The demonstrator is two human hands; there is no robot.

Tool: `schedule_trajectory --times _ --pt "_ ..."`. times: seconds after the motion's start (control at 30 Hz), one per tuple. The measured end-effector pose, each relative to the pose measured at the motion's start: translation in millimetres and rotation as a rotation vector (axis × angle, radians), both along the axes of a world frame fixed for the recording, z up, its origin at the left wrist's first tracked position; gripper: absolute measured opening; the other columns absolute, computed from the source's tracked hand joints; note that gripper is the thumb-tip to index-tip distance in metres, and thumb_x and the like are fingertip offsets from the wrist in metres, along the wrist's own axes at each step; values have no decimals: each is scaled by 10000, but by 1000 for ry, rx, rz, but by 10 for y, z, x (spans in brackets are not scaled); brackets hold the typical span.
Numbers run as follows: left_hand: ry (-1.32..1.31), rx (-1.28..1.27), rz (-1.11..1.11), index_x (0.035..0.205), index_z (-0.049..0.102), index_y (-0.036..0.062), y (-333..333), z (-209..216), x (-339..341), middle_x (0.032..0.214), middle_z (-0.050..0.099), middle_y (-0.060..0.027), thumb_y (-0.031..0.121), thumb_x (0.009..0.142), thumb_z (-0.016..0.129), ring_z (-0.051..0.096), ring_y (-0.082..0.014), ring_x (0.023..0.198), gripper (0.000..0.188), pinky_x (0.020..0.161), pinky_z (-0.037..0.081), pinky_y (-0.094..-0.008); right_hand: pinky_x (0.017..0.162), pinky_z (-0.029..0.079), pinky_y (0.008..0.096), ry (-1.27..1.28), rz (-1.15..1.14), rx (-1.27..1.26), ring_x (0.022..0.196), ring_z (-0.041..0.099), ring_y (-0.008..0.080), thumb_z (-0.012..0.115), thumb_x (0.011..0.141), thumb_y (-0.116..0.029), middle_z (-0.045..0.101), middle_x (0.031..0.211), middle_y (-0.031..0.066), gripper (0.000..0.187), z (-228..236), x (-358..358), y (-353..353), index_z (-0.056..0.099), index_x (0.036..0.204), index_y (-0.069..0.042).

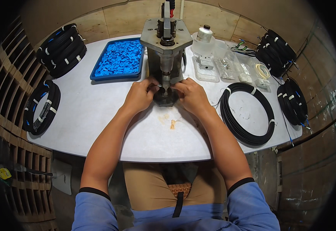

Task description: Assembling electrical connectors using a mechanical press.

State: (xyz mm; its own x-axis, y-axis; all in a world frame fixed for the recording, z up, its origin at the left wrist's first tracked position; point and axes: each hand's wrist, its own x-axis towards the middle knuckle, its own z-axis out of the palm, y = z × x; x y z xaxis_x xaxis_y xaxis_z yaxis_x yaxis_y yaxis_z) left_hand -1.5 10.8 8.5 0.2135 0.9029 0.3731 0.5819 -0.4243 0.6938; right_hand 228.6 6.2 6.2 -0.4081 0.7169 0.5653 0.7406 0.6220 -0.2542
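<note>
Both of my hands meet at the foot of a metal bench press point(167, 57), one on each side of its ram. My left hand point(141, 94) is closed in a pinch just left of the tooling; a tiny pale tip shows at its fingers, too small to name. On the other side, my right hand point(192, 94) pinches close to the die. A thin black cable runs from the large coil point(222, 109) on the right to behind this hand, and its end is hidden by the fingers and the press.
A blue tray point(95, 78) full of small blue parts stands left of the press. More black cable coils point(62, 50) lie at both table ends. Behind my right hand are a white bottle point(204, 34), clear containers point(206, 75) and bags of small parts point(225, 69). Orange-brown scraps point(172, 124) lie in front.
</note>
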Motion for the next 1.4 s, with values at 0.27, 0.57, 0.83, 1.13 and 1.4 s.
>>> schedule_trajectory --times 0.27,0.57,0.83,1.13,1.4 --pt "-8 -28 1 1075 708 9 -24 34 -1 952 762 -214 73 938 657 756 -356 881 159 802 579 -404 773 573 406 8 5 2 920 664 287 683 768 -11 708 894 56 314 4 -12 -5 766 1040 -142" --pt "-7 -17 -1 1081 716 12 7 -4 -15 944 761 -214 75 937 661 757 -357 868 167 797 579 -403 775 571 406 -6 4 -16 925 663 284 682 749 -4 694 872 55 330 9 -12 -2 758 1039 -142" --pt "-3 -4 0 1077 718 15 -3 1 -19 946 761 -214 85 938 670 754 -359 866 163 795 576 -406 765 572 407 15 11 7 913 665 285 676 775 -4 701 882 59 308 4 -18 -8 765 1037 -140" --pt "-4 -23 1 1082 713 17 -6 13 -17 953 762 -210 80 940 669 753 -355 868 162 800 576 -402 770 574 409 3 8 5 913 671 291 674 802 -20 711 903 75 294 2 -19 -5 771 1053 -140" --pt "-16 -19 -5 1077 716 14 -5 5 -20 943 763 -206 77 939 665 755 -345 856 160 793 577 -396 769 575 410 15 10 -4 924 672 289 672 806 -20 713 908 77 291 19 -24 -23 771 1051 -142"
